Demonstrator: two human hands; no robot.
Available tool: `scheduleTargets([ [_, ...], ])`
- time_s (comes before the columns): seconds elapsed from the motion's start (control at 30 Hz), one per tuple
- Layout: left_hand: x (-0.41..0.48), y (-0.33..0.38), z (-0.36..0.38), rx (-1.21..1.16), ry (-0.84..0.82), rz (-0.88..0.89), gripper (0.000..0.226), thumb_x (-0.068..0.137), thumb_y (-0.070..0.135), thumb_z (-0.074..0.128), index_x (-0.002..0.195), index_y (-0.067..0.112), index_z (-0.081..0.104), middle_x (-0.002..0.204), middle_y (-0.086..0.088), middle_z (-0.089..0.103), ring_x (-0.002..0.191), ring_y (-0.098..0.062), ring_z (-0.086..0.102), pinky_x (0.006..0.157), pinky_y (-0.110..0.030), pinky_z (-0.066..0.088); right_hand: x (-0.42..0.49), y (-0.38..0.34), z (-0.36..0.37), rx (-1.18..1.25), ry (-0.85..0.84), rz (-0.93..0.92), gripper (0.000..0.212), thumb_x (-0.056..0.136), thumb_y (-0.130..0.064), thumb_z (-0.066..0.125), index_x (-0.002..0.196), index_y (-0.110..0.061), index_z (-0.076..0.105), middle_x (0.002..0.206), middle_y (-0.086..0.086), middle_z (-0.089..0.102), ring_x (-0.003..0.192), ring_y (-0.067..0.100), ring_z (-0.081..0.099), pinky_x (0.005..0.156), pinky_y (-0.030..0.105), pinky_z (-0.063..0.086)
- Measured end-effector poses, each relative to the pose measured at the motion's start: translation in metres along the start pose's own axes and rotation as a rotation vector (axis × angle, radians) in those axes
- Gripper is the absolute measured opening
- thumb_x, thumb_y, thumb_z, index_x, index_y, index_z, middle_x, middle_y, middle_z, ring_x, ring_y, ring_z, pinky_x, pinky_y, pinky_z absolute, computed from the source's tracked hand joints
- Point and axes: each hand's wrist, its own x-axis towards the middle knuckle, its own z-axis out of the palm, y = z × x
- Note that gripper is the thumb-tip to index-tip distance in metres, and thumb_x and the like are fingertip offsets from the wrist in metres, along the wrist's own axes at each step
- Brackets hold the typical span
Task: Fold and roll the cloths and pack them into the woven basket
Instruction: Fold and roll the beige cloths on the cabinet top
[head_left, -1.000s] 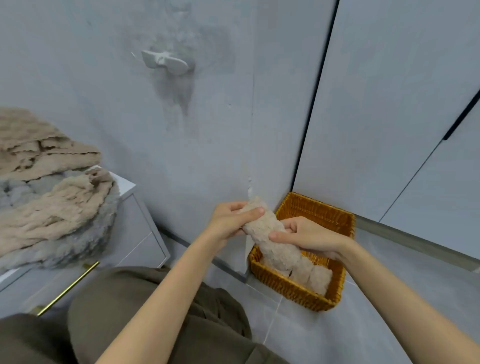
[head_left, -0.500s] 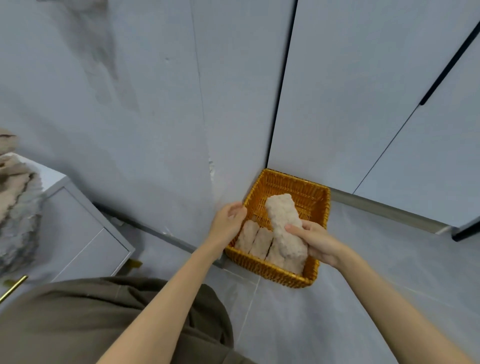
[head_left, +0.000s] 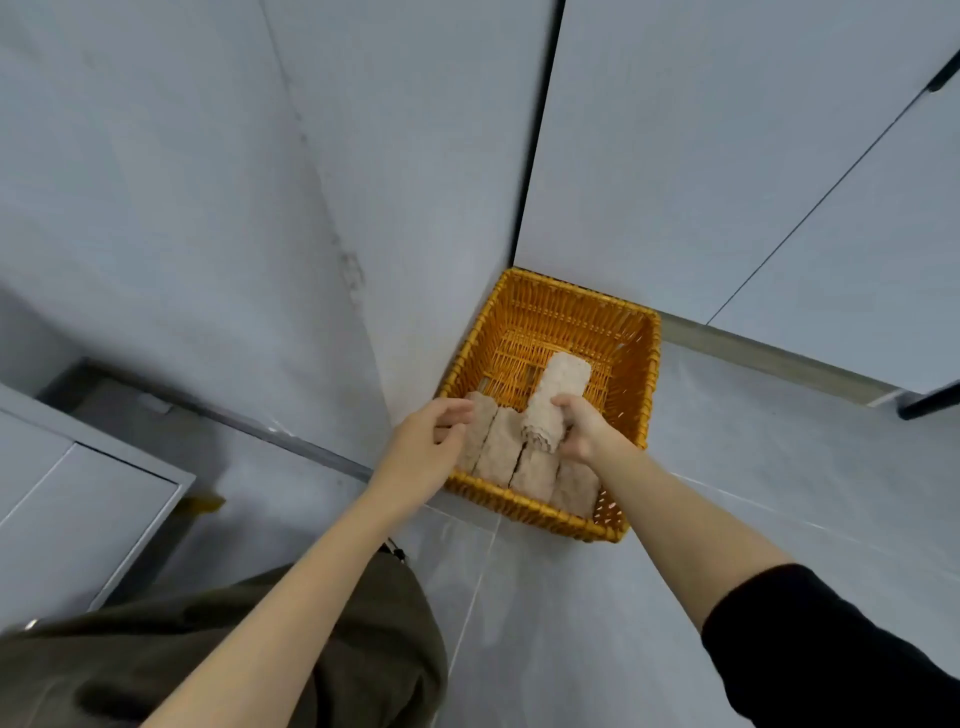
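Note:
An orange woven basket (head_left: 636, 374) stands on the floor in the corner of the wall. Several beige rolled cloths (head_left: 501, 452) lie side by side along its near edge. My right hand (head_left: 584, 428) grips another beige rolled cloth (head_left: 558, 395) at its near end, holding it over the basket, its far end pointing into the far half. My left hand (head_left: 428, 441) hovers at the basket's left near corner, fingers relaxed and touching the leftmost roll.
Grey walls meet just behind the basket, and a dark gap (head_left: 537, 130) runs up the corner. A grey cabinet (head_left: 78, 493) stands at the left. My knee in olive trousers (head_left: 260, 649) fills the lower left. The floor (head_left: 727, 467) is grey tile.
The view swung right and down, so the pile of cloths on the cabinet left the frame. My left hand let go of the roll; my right hand carried it lower into the basket.

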Motion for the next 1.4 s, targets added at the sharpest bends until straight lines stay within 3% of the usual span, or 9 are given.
scheduleTargets([
  [0.2,0.016,-0.023,0.005,0.007,-0.043,-0.062,0.029,0.098,0.015,0.048,0.122,0.029,0.055,0.113,0.017,0.059,0.104,0.004,0.053,0.080,-0.007,0.040,0.056,-0.003,0.028,0.039,0.016,-0.071,0.044,0.097,-0.013,0.054,0.137,0.000,0.043,0.134,0.015,0.054,0.118,0.031,0.056,0.098,0.045,0.047],
  [0.43,0.038,-0.030,0.009,-0.018,-0.021,-0.103,0.029,0.098,0.018,0.047,0.120,0.035,0.053,0.114,0.022,0.057,0.101,0.011,0.049,0.077,-0.005,0.037,0.098,-0.008,0.057,0.038,-0.017,-0.172,0.041,0.094,-0.012,0.059,0.132,-0.004,0.045,0.129,0.014,0.057,0.108,0.026,0.060,0.071,0.035,0.053],
  [0.7,0.045,-0.035,0.010,-0.050,-0.023,-0.114,0.029,0.098,0.017,0.047,0.116,0.038,0.053,0.115,0.022,0.058,0.105,0.012,0.051,0.074,-0.003,0.041,0.133,-0.001,0.079,-0.071,0.021,-0.190,0.057,0.094,-0.022,0.061,0.144,-0.010,0.035,0.141,0.010,0.047,0.123,0.026,0.050,0.097,0.038,0.045],
  [0.8,0.045,-0.038,0.011,-0.049,-0.027,-0.121,0.029,0.098,0.016,0.046,0.116,0.038,0.053,0.115,0.023,0.058,0.103,0.014,0.050,0.074,0.003,0.039,0.141,0.003,0.084,-0.154,0.076,-0.179,0.051,0.097,-0.024,0.055,0.142,-0.007,0.038,0.140,0.013,0.048,0.119,0.027,0.051,0.090,0.036,0.046],
  [0.9,0.046,-0.040,0.011,-0.059,-0.026,-0.127,0.029,0.098,0.015,0.046,0.118,0.035,0.054,0.115,0.020,0.059,0.104,0.013,0.051,0.076,0.005,0.038,0.146,0.005,0.089,-0.231,0.096,-0.146,0.049,0.101,-0.028,0.046,0.144,-0.008,0.035,0.144,0.014,0.044,0.128,0.032,0.045,0.101,0.043,0.044],
  [1.07,0.049,-0.039,0.012,-0.062,-0.029,-0.132,0.030,0.098,0.016,0.046,0.120,0.035,0.052,0.113,0.022,0.059,0.104,0.013,0.051,0.077,0.001,0.040,0.153,0.006,0.090,-0.615,0.303,-0.150,0.062,0.095,-0.043,0.051,0.146,-0.015,0.031,0.146,0.017,0.035,0.132,0.040,0.037,0.106,0.052,0.037],
  [1.17,0.051,-0.037,0.012,-0.055,-0.035,-0.134,0.030,0.098,0.017,0.046,0.120,0.036,0.052,0.113,0.024,0.059,0.104,0.014,0.051,0.074,0.001,0.039,0.154,0.007,0.086,-0.623,0.396,-0.344,0.067,0.091,-0.027,0.063,0.146,-0.027,0.026,0.141,0.017,0.028,0.122,0.039,0.046,0.102,0.049,0.042],
  [1.27,0.051,-0.034,0.013,-0.054,-0.034,-0.135,0.028,0.098,0.018,0.046,0.116,0.039,0.052,0.113,0.024,0.059,0.104,0.014,0.051,0.073,0.001,0.037,0.155,0.012,0.078,-0.816,0.326,-0.652,0.060,0.090,-0.014,0.061,0.144,-0.024,0.037,0.130,0.010,0.029,0.109,0.029,0.052,0.101,0.039,0.045],
  [1.4,0.051,-0.031,0.012,-0.054,-0.032,-0.135,0.027,0.098,0.018,0.046,0.115,0.037,0.053,0.115,0.021,0.060,0.106,0.010,0.051,0.074,-0.004,0.037,0.161,0.019,0.071,-1.196,0.152,-0.676,0.063,0.092,-0.024,0.057,0.149,-0.016,0.031,0.153,0.010,0.018,0.139,0.032,0.026,0.115,0.036,0.025],
])
